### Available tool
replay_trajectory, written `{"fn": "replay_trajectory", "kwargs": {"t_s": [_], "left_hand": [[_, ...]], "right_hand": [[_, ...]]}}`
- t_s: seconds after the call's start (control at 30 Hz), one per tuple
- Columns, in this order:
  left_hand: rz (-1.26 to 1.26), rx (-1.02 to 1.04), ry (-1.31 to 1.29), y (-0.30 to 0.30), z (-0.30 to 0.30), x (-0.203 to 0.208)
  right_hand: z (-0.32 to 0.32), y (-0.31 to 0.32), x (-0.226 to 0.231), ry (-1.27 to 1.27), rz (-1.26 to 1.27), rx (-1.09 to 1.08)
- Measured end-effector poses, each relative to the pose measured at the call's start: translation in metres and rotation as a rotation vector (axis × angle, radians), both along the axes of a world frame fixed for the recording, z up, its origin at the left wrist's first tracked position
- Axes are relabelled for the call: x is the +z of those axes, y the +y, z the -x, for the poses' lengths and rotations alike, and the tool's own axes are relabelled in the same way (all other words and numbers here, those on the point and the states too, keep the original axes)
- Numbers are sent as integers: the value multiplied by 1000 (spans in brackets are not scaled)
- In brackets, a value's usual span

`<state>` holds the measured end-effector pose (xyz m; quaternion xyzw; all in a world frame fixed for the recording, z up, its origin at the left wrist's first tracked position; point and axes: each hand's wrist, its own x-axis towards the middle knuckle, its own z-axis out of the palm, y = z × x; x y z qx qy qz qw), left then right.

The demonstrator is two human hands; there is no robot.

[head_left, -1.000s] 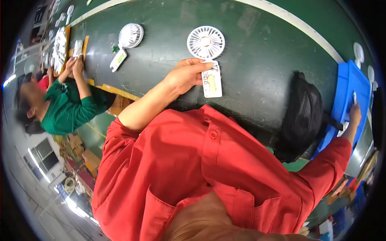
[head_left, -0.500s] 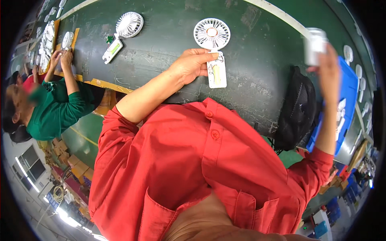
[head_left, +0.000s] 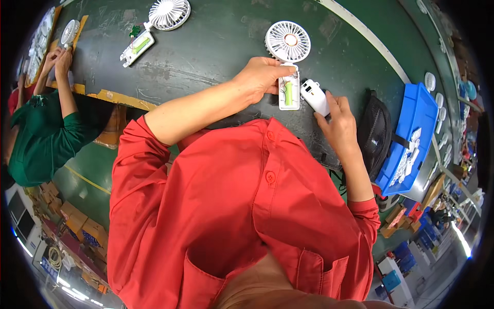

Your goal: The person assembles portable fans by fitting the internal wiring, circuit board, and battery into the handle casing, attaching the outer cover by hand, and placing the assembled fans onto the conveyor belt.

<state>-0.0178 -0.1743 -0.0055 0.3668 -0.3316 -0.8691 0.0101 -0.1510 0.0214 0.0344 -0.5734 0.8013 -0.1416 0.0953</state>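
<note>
My left hand (head_left: pixel 261 78) grips a small white handheld fan (head_left: pixel 288 42) near the joint between its round head and its handle. The handle is uncovered, and a green battery cell (head_left: pixel 288 93) with thin wires lies inside it. Just right of the handle, my right hand (head_left: pixel 338 119) holds a white plastic cover (head_left: pixel 315 97) with small cut-outs at its upper end. The cover is tilted, close beside the handle. A second white fan (head_left: pixel 169 14) lies farther left, its handle also uncovered, showing a green battery and a small green circuit board (head_left: pixel 135 31).
A black mesh bag (head_left: pixel 377 136) stands right of my right hand. Beyond it sits a blue bin (head_left: pixel 404 149) with several white parts inside. At the left, a co-worker in a green sleeve (head_left: pixel 62 121) handles another fan (head_left: pixel 70 32) at the dark green table (head_left: pixel 206 44).
My right hand has come in from the far right, bringing the white cover close to the fan's handle. My left hand keeps its hold on the fan.
</note>
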Motion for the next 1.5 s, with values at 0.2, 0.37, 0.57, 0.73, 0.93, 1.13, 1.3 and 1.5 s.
{"fn": "replay_trajectory", "kwargs": {"t_s": [0.2, 0.37, 0.57, 0.73, 0.93, 1.13, 1.3, 1.5], "left_hand": [[-160, -14, 93, -11, -7, -4], [-193, -111, 218, -17, -14, -9], [-180, -130, 215, -16, -14, -12], [-50, -142, 131, -9, -11, -9], [-38, -83, 112, -7, -10, -5], [-131, -105, 161, -14, -12, -1], [-158, -179, 268, -18, -18, 0], [-122, -179, 283, -12, -18, -1]], "right_hand": [[2, 0, -2, 103, 24, -47], [0, -2, -2, 81, 39, -76], [0, -4, 1, -2, 70, -126], [-11, -7, 2, -115, 126, -184], [-33, -13, 7, -257, 231, -198], [-47, -17, 6, -113, 262, -137], [-56, -25, 5, 67, 246, -56], [-60, -34, 4, 119, 196, -62]]}}
